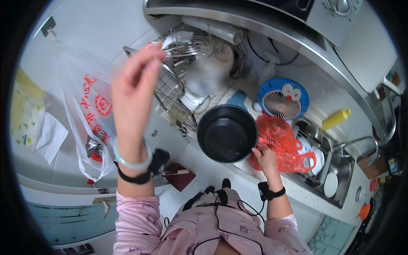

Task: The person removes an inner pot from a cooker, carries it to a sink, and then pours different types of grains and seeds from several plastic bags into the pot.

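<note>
A deep black cooking pot (pixel 227 135) is tilted so its inside faces me, near the counter's front edge. My right hand (pixel 266 157) grips it at the lower right of its rim; whether a handle lies under the fingers is hidden. Raised at the left, my left hand (pixel 135 73) is blurred, its fingers curled. A small red and orange thing (pixel 154 44) shows at its fingertips, and I cannot tell whether it is held. Below that hand is a wire dish rack (pixel 173 84). A pale, blurred round thing (pixel 206 76) lies beside the rack.
A clear plastic bag (pixel 76 114) with red printing hangs at the left wall. Right of the pot lie a red plastic bag (pixel 277 137) and a blue fan (pixel 283 97). Beyond are a sink (pixel 344 177) and a yellow bottle (pixel 336 119). A metal shelf (pixel 255 24) overhangs the counter.
</note>
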Demonstrator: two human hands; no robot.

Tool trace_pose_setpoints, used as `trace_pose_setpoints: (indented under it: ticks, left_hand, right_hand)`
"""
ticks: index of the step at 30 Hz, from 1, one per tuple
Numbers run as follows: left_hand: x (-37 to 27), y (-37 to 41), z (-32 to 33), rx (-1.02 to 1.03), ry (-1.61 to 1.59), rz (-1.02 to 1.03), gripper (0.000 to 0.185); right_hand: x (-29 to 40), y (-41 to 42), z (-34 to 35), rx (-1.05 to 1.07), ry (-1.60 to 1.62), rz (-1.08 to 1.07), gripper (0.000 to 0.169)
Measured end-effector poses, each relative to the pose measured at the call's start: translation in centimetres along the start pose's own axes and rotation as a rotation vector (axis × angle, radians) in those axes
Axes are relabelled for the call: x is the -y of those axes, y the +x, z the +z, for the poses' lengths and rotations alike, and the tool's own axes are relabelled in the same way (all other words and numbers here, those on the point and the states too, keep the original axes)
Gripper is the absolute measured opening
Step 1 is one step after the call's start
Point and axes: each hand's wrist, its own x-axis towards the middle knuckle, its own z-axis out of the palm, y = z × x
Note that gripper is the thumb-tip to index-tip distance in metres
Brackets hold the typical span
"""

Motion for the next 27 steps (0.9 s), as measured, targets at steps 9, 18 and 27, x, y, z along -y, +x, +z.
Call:
trace_pose_setpoints:
  ticks: [9,18,27]
  left_hand:
    - [12.0,-19.8,1.6,0.363,-0.101,-0.616,0.025]
    - [15.3,-24.4,2.2,0.498,-0.075,-0.641,0.091]
    - [12.2,-26.1,0.3,0.748,0.117,-0.279,0.107]
  right_hand:
    - [0.1,1.9,3.6,0.211,0.768,0.401,0.039]
    - [2.0,-1.2,5.2,-0.071,0.818,0.380,0.036]
    - [1.2,-7.8,2.1,-0.106,0.788,0.255,0.036]
